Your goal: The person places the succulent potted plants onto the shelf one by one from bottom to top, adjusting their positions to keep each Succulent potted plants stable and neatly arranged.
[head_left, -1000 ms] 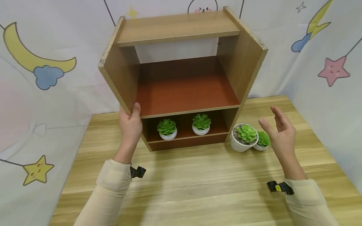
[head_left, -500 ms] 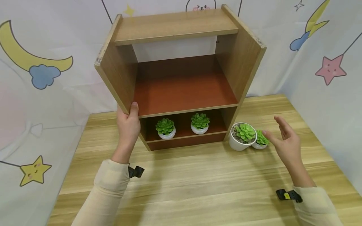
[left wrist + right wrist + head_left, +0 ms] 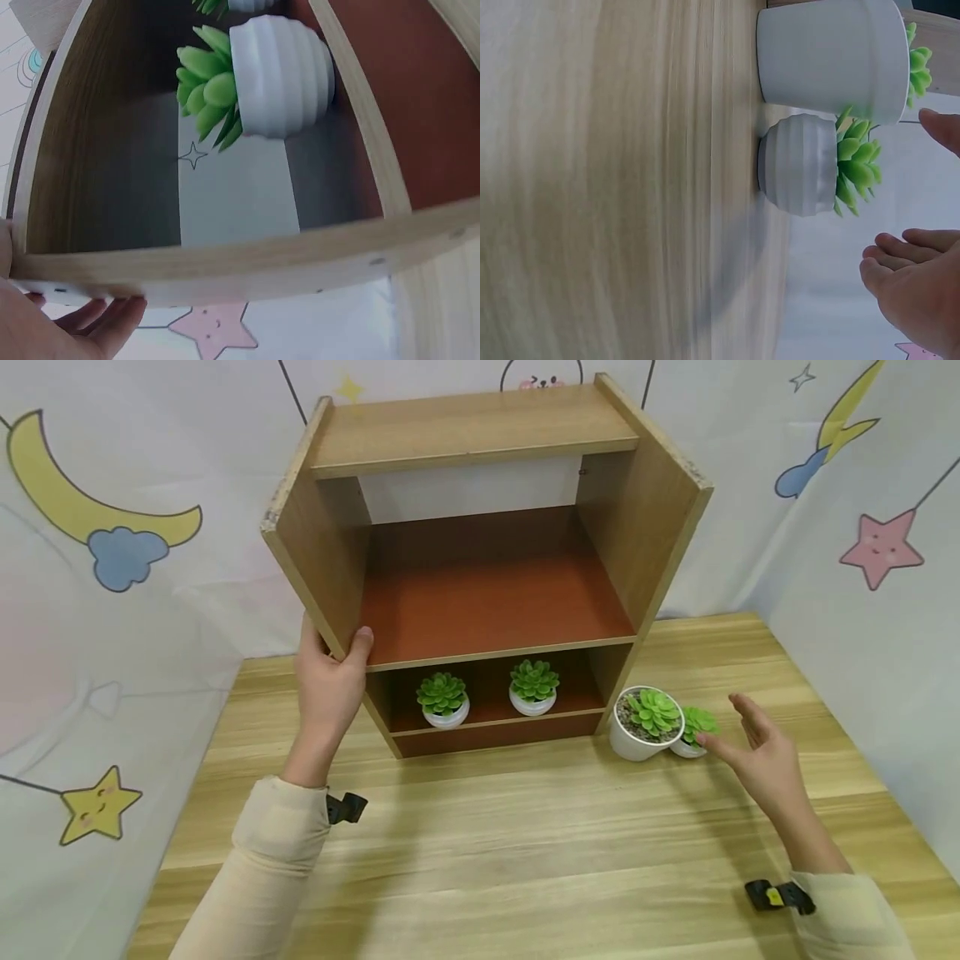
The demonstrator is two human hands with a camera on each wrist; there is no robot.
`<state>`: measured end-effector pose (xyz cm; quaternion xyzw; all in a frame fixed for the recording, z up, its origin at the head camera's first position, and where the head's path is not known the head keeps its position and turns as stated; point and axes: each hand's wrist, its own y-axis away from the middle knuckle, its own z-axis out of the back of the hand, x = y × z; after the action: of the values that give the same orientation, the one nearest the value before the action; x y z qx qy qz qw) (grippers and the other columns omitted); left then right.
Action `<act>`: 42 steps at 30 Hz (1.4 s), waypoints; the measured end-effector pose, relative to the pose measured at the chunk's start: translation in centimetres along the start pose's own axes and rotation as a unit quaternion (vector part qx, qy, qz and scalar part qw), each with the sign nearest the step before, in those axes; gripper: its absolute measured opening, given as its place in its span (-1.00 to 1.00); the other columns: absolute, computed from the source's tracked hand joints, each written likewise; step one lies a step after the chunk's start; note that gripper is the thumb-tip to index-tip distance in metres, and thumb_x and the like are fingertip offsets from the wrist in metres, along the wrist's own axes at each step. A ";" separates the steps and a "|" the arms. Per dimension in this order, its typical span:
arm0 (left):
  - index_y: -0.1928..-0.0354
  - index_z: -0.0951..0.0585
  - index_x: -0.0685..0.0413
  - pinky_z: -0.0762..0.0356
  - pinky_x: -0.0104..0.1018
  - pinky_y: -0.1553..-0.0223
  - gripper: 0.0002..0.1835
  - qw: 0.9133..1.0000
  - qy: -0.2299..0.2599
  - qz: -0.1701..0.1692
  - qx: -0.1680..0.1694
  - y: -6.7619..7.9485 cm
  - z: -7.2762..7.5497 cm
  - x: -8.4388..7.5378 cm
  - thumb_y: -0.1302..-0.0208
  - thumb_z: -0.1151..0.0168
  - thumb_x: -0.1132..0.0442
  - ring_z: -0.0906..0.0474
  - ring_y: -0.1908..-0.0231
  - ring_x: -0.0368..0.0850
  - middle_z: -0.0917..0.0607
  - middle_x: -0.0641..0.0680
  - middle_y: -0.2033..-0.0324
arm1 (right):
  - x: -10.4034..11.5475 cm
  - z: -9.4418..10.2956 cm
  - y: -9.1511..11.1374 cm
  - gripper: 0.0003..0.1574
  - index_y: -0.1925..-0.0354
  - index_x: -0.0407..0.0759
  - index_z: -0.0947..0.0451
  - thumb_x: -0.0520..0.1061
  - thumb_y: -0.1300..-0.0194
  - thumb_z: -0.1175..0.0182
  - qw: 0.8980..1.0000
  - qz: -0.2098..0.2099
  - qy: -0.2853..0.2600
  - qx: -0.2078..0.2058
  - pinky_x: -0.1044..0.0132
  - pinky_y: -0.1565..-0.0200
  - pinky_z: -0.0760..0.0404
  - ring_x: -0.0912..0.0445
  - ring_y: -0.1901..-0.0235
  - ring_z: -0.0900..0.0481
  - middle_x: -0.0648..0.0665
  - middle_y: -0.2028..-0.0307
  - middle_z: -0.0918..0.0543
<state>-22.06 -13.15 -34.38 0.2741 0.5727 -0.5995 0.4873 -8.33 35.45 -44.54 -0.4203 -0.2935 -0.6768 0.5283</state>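
A wooden shelf unit (image 3: 495, 597) stands upright on the table. My left hand (image 3: 326, 693) grips its left side panel (image 3: 321, 552), thumb over the front edge and fingers behind. On the lower shelf sit two green succulents, a left one (image 3: 442, 695) and a right one (image 3: 534, 682), in ribbed white pots. Beyond the unit's right side are a larger potted succulent (image 3: 636, 747) and a small potted succulent (image 3: 699, 722) partly behind it. Thumb and fingers spread, my right hand (image 3: 768, 768) hovers beside the small one; the right wrist view shows a gap between them.
The pale wood table (image 3: 525, 843) extends in front of the unit and to both sides. A white curtain (image 3: 817, 552) with moons and stars hangs behind and at the sides. The unit's upper compartment has a red-brown floor (image 3: 487, 627) and an open back.
My right hand has lowered and shifted slightly right, coming beside the small succulent. My left hand has moved a little left on the side panel and still grips it. The plants have not moved.
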 end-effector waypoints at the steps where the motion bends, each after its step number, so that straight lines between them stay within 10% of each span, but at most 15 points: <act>1: -0.29 -0.43 0.01 -0.50 -0.18 0.04 -0.50 1.000 -0.010 0.002 0.006 0.0 0.2 0.0 -0.33 -0.22 0.21 -0.49 -0.08 -0.09 -0.55 0.04 -0.12 | -0.2 0.1 0.1 0.12 -0.55 -0.16 0.10 -0.02 -0.29 -0.35 1.000 -0.005 0.004 0.005 0.62 -0.23 -0.02 -0.20 -0.44 0.12 -0.25 -0.49 0.00; 11: -0.15 -0.56 0.02 -0.55 -0.35 0.25 -0.62 0.998 -0.056 -0.010 0.036 0.3 1.5 -0.6 -0.29 -0.14 0.26 -0.54 0.11 -0.15 -0.62 0.00 0.05 | -0.6 -0.1 -0.2 0.26 -0.55 -0.17 0.20 0.04 -0.22 -0.41 0.998 -0.034 0.013 0.054 -0.21 -0.32 0.03 -0.30 -0.43 0.15 -0.24 -0.51 0.09; 20: -0.12 -0.55 0.08 -0.56 -0.39 0.24 -0.65 0.997 -0.064 -0.006 0.038 0.4 1.6 -0.3 -0.29 -0.15 0.28 -0.54 0.13 -0.16 -0.63 0.04 0.09 | -1.8 -0.7 -0.8 0.24 -0.50 -0.40 0.11 -0.02 -0.19 -0.44 0.998 -0.028 0.009 0.053 0.11 -0.36 -0.05 -0.33 -0.39 0.01 -0.43 -0.45 -0.03; 26: -0.09 -0.55 0.12 -0.55 -0.43 0.25 -0.69 0.997 -0.069 0.001 0.040 0.4 1.5 -0.2 -0.31 -0.15 0.28 -0.53 0.16 -0.15 -0.61 0.05 0.13 | -2.5 -1.0 -1.1 0.26 -0.50 -0.41 0.14 -0.02 -0.18 -0.45 0.997 -0.042 0.007 0.065 -0.17 -0.31 -0.08 -0.38 -0.38 -0.01 -0.49 -0.43 0.00; 42: 0.04 -0.56 0.22 -0.56 -0.45 0.21 -0.75 0.993 -0.111 -0.011 0.048 0.7 1.7 -1.0 -0.35 -0.14 0.21 -0.58 0.20 -0.17 -0.63 0.07 0.22 | -2.8 -1.4 -1.2 0.24 -0.48 -0.43 0.08 0.03 -0.18 -0.44 0.995 -0.063 0.024 0.070 -0.06 -0.25 -0.24 -0.37 -0.31 -0.19 -0.53 -0.37 -0.12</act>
<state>-20.63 -14.43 -33.49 0.2229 0.4886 -0.6585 0.5273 -9.64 35.97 -47.61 -0.3466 -0.3534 -0.6966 0.5193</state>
